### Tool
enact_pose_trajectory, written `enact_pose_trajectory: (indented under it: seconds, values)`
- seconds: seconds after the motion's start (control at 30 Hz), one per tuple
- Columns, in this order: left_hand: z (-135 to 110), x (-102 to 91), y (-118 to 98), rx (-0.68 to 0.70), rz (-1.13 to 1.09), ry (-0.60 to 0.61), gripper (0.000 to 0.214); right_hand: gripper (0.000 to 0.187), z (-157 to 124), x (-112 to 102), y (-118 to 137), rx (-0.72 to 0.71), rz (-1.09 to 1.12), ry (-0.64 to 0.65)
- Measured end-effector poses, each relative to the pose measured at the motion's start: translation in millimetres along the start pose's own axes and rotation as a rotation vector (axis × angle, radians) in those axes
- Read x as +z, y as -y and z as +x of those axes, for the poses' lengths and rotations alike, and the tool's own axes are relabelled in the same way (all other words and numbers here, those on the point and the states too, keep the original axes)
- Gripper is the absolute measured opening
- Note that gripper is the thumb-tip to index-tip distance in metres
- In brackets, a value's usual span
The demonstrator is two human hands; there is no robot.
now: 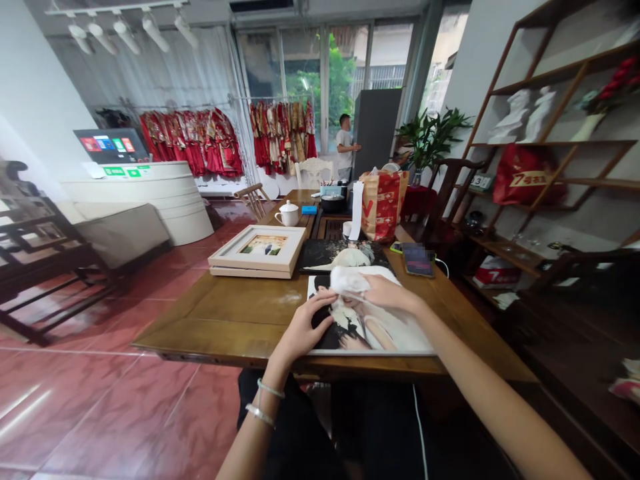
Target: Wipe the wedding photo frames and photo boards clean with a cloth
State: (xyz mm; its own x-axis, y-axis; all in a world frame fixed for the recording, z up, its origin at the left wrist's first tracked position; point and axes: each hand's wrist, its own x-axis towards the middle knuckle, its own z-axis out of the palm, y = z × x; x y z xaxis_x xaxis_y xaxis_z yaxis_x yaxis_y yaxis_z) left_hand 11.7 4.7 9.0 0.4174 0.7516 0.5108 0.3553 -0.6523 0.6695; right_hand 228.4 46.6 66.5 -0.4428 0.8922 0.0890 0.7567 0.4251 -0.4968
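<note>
Photo: Where the desk [240, 313] meets the wearer's lap, a large photo [373, 328] of a couple lies flat along the front edge.
Right hand: the right hand [387, 292] presses a bunched white cloth [346, 277] onto the photo; its grip appears closed on the cloth, fingertips partly hidden.
Left hand: the left hand [301, 327] rests on the photo's left side, its grip spread, thumb and fingers apart, clamped on nothing.
Possible faults: grit caught in the cloth could scratch the surface; a hard push, poorly braced by the left hand, could slide the photo over the front edge or against the dark picture [340, 257] just behind.
Left of these: a framed picture [257, 247], lying flat.
Right of these: a phone [419, 260], which a wide stroke could knock.
Behind: a paper bag [383, 205] and a lidded cup [287, 215], both upright.
</note>
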Motion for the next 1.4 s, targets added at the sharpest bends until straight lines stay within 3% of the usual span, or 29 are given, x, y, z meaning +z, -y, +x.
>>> enact_pose_trajectory:
  seconds: [0.13, 0.27, 0.57, 0.77, 0.9, 1.0, 1.1, 1.27, 1.4]
  values:
    - [1, 0.7, -1, -0.025, 0.025, 0.001, 0.029, 0.032, 47, 17, 27, -0.05, 0.001, 0.024]
    - [1, 1.1, -1, -0.047, 0.051, -0.002, 0.027, 0.038, 54, 30, 37, -0.095, -0.031, 0.0]
    - [1, 1.8, 2, -0.011, 0.004, -0.022, 0.03, 0.05, -10, 18, -5, 0.021, -0.109, -0.115]
    - [1, 1.5, 1, -0.061, 0.055, -0.092, 0.031, 0.059, -30, 31, 17, -0.087, -0.097, -0.031]
    - [-1, 1.3, 2, -0.092, 0.053, -0.059, 0.048, 0.064, -62, 25, 25, -0.156, -0.069, 0.04]
    - [-2, 1.5, 2, -0.122, 0.039, -0.03, 0.063, 0.07, -92, 9, 15, -0.123, -0.054, 0.094]
    - [-1, 1.4, 0, -0.118, 0.047, -0.013, 0.055, 0.069, -109, -6, -6, -0.011, -0.053, 0.107]
    - [0, 1.6, 1, -0.089, 0.044, -0.011, 0.044, 0.062, -82, -12, -39, 0.184, -0.124, -0.057]
    - [0, 2.5, 6, -0.094, 0.03, -0.031, 0.028, 0.066, -39, 1, -32, 0.163, -0.172, -0.1]
